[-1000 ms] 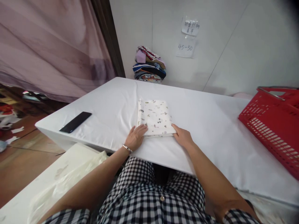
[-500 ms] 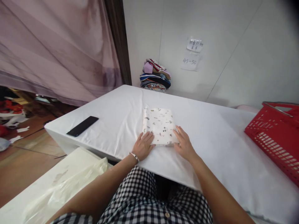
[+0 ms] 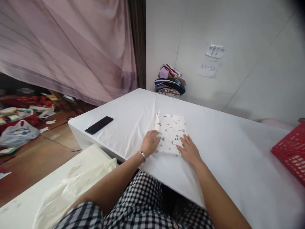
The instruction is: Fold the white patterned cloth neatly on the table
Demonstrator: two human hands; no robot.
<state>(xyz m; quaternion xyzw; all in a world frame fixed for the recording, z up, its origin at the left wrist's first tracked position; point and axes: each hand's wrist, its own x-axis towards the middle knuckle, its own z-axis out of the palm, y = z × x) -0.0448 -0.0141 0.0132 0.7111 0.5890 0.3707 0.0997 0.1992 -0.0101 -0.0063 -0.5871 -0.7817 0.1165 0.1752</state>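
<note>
A folded white cloth with small printed figures (image 3: 172,128) lies flat on the white-covered table (image 3: 221,149). My left hand (image 3: 150,142), with a bracelet at the wrist, rests on the cloth's near left corner, fingers curled onto the edge. My right hand (image 3: 189,149) lies flat on its near right part, fingers spread. Neither hand lifts the cloth.
A black phone (image 3: 99,125) lies near the table's left corner. A stack of folded clothes (image 3: 170,80) sits at the far edge by the wall. A red basket (image 3: 290,153) stands at the right. A clear plastic bag (image 3: 71,187) lies on a lower white surface, left.
Both hands have slid forward from the cloth's near edge onto its top. The view has swung left, so the basket is now mostly out of frame.
</note>
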